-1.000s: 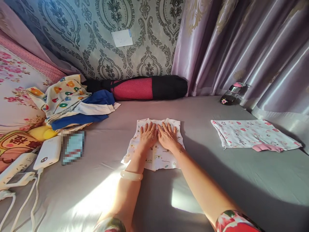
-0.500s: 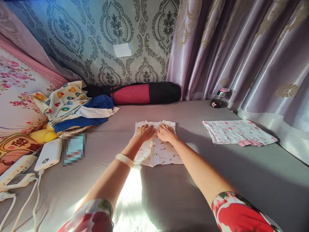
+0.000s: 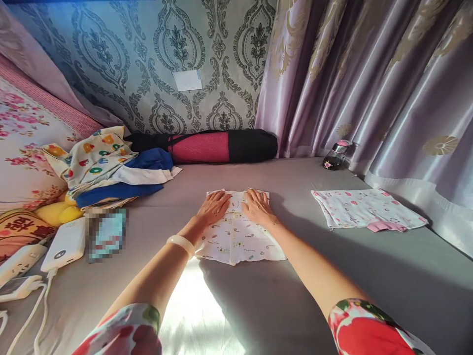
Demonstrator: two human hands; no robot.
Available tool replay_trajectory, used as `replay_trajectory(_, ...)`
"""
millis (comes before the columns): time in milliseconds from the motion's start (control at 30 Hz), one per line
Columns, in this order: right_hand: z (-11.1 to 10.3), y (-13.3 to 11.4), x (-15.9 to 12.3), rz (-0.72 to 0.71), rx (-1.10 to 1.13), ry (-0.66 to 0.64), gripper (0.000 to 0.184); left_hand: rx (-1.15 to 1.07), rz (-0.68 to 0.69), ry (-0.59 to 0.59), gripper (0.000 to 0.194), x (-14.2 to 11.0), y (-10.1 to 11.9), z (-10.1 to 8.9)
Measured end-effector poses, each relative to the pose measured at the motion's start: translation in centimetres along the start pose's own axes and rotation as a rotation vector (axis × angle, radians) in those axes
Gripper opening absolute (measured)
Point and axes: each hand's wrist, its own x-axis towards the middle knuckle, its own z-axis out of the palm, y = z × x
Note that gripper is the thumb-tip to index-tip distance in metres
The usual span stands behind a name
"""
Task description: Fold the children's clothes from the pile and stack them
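A small white garment (image 3: pixel 240 239) with a fine coloured print lies spread on the grey bed sheet in front of me; a seam or edge runs down its middle. My left hand (image 3: pixel 214 207) rests flat on its upper left part, fingers stretched out toward the wall. On the upper right part lies my right hand (image 3: pixel 257 206), also flat with fingers extended. Neither hand grips the cloth. The garment's upper side edges are partly hidden under the hands.
A folded white-and-pink printed garment (image 3: pixel 365 209) lies to the right, below a bottle (image 3: pixel 335 155). Piled clothes (image 3: pixel 99 158), a white power bank (image 3: pixel 64 246) and a power strip (image 3: pixel 22 264) sit at left. A black-and-red roll bag (image 3: pixel 207 146) lies along the wall.
My hands have moved apart from the garment's middle toward its sides, and the fingers lie flatter. More of the print shows between them, and the lower part looks spread wider.
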Motion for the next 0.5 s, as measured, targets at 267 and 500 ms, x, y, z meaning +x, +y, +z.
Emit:
replay_trajectory(267, 0.00, -0.24, 0.42, 0.137, 0.012, -0.149, 0.067, 0.042, -0.140, -0.094, 0.060, 0.49, 0.09, 0.22)
replay_trajectory(500, 0.06, -0.27, 0.71, 0.154, 0.007, -0.182, 0.068, 0.018, -0.152, -0.108, 0.061, 0.66, -0.28, 0.69)
